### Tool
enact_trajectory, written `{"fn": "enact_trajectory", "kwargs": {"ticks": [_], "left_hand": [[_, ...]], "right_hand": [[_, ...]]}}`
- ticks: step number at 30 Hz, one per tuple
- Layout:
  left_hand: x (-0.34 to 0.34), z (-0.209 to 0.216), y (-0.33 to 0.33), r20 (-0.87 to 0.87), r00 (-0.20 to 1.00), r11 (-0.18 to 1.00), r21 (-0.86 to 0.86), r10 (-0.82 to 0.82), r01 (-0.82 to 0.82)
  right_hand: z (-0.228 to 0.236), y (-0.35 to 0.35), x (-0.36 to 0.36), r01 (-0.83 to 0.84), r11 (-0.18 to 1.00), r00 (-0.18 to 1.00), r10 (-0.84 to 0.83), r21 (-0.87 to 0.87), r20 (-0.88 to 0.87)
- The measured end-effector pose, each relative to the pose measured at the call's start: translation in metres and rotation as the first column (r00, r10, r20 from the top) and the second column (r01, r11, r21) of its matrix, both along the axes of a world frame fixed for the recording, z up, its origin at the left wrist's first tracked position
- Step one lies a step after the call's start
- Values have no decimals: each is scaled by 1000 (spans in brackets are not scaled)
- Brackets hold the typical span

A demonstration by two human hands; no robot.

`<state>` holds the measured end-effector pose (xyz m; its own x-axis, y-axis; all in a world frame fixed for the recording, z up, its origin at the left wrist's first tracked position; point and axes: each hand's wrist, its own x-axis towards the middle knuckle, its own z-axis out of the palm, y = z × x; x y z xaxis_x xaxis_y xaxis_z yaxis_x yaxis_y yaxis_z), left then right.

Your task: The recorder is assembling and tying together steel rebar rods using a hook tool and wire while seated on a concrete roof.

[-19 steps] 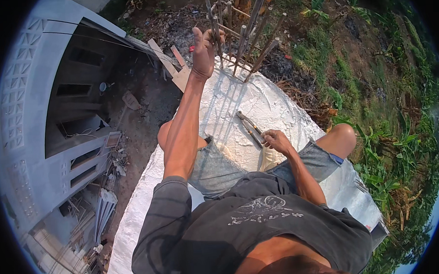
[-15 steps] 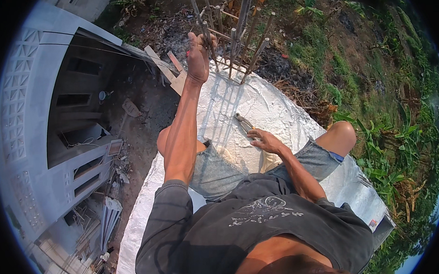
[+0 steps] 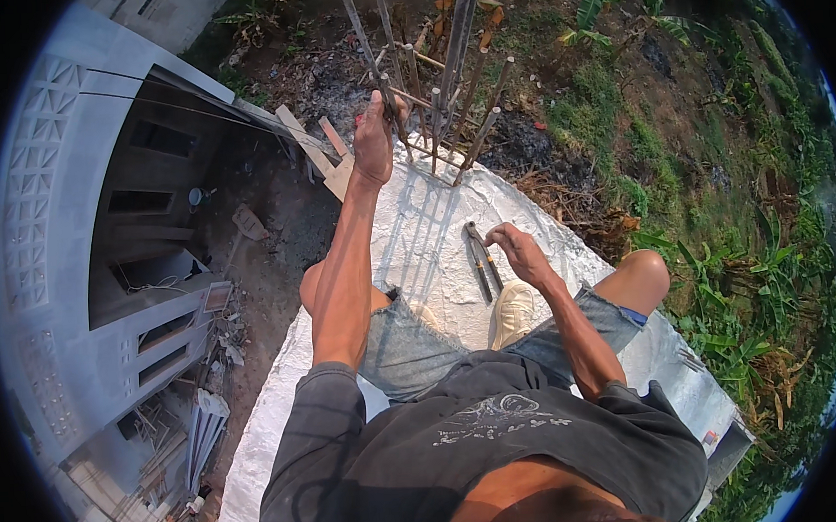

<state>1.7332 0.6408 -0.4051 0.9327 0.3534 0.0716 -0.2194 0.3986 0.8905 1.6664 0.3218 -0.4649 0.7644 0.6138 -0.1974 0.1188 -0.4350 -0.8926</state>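
Note:
My left hand (image 3: 373, 143) reaches forward, closed on an upright steel reinforcing bar (image 3: 391, 99) at the left of a rebar cage; its fingers are partly hidden behind the bar. Over the pale concrete top (image 3: 426, 225), my right hand (image 3: 522, 255) has its fingers curled together in a pinch; whatever they hold, if anything, does not show. Just left of that hand lies a pair of pincers (image 3: 480, 263) with dark and yellow handles, jaws pointing forward, apart from my fingers. Several other bars (image 3: 480, 144) rise from the concrete, tied by thin cross pieces.
My shoe (image 3: 513, 315) stands behind the pincers. The concrete drops off on both sides. Down on the left are a grey building (image 3: 57, 221) and wooden boards (image 3: 305, 140); to the right, a slope with grass and banana plants (image 3: 719, 313).
My right hand has shifted slightly right and forward, its fingers curling in. The pincers now lie apart from it, turned more lengthwise. My left hand stays at the bar.

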Motion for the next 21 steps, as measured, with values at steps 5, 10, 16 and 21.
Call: {"fn": "enact_trajectory", "kwargs": {"ticks": [5,10,16,21], "left_hand": [[3,5,0,42,999,998,-57,0,3],[1,-1,-3,9,999,998,-48,51,-51],[2,7,-11,22,999,991,-130,42,-39],[4,-3,-8,14,999,974,-225,-29,31]], "right_hand": [[79,28,-37,394,909,859,-312,134,-405],[92,78,-22,160,987,955,-157,-9,-250],[118,185,24,520,750,845,-380,408,-378],[103,219,40,517,805,850,-523,293,-61]]}}
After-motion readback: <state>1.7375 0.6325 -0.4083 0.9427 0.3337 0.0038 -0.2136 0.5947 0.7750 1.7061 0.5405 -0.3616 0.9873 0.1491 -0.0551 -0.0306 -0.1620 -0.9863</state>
